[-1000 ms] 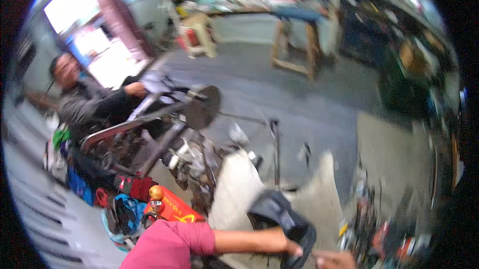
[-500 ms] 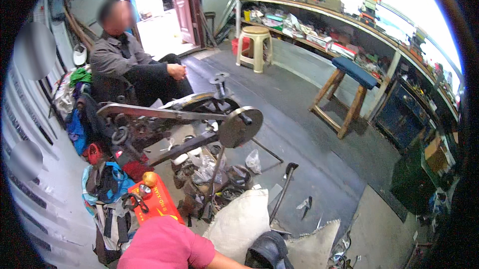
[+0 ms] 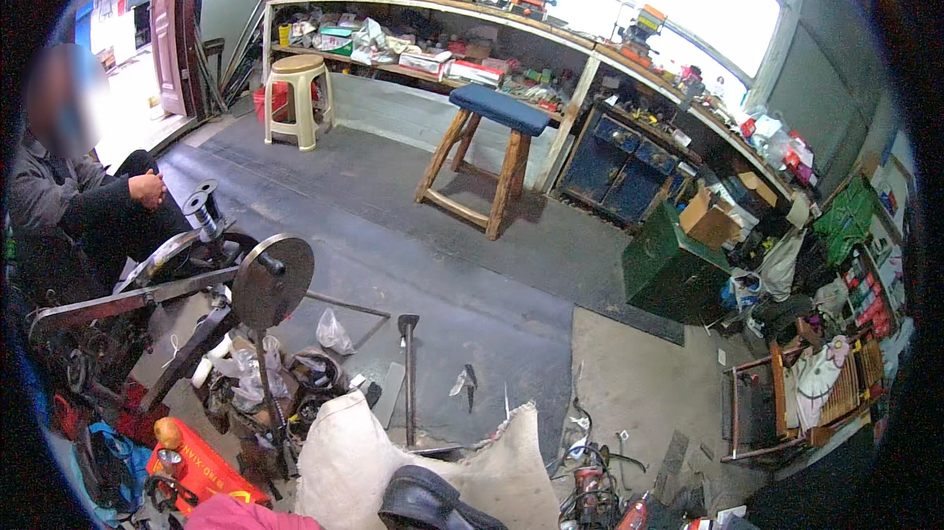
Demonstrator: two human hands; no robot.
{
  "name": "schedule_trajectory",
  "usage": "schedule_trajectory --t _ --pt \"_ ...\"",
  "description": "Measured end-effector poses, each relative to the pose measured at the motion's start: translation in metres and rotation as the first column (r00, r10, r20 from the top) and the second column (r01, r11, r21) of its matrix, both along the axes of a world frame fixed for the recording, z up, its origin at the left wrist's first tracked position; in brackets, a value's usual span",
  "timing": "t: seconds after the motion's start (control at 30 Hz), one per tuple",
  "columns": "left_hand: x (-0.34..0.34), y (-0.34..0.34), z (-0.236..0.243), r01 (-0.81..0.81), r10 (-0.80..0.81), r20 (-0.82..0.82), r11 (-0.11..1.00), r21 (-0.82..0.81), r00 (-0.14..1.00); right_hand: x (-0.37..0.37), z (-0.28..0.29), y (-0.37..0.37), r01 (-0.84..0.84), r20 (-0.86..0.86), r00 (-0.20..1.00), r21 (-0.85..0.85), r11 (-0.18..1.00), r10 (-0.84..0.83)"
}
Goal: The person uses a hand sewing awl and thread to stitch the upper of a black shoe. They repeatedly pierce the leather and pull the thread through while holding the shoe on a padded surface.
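Note:
Neither my left hand nor my right hand shows in the head view. A bit of a pink sleeve (image 3: 246, 514) comes in at the lower edge. A black shoe (image 3: 421, 500) lies at the bottom middle on an off-white cloth (image 3: 339, 446) with frayed edges, and its lower part is cut off by the frame. Just beyond the cloth, a dark metal rod with a flat head (image 3: 409, 378) stands upright on the floor. To the left is a metal machine with a round wheel (image 3: 273, 279) and a long arm.
An orange-red bag (image 3: 202, 466) and plastic bags of small parts lie at the left. A seated person (image 3: 74, 171) is at the far left. A blue-topped wooden stool (image 3: 500, 112), a beige stool (image 3: 300, 102), a green box (image 3: 664, 269) and a long workbench (image 3: 433, 4) stand farther off.
The view has swung to the right, so the machine and the seated person sit farther left. The forearm and most of the pink sleeve have left the picture. More of the shoe shows.

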State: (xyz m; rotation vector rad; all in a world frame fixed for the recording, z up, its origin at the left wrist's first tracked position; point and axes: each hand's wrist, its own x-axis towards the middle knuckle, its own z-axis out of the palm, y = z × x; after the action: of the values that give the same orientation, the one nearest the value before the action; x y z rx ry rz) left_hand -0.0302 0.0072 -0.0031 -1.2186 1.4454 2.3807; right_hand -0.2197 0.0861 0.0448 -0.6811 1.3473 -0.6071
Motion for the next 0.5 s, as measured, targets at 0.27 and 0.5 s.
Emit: schedule_trajectory --t 0.27,0.5 --pt "0.003 -0.003 0.028 0.039 -0.041 0.02 0.992 0.121 0.999 -0.005 0.006 0.007 -0.171 -0.215 0.962 0.014 0.985 0.17" --pt "0.013 0.013 0.061 -0.063 0.105 -0.118 0.948 0.312 0.987 -0.013 0.021 0.037 -0.306 -0.478 0.867 -0.293 0.906 0.139"
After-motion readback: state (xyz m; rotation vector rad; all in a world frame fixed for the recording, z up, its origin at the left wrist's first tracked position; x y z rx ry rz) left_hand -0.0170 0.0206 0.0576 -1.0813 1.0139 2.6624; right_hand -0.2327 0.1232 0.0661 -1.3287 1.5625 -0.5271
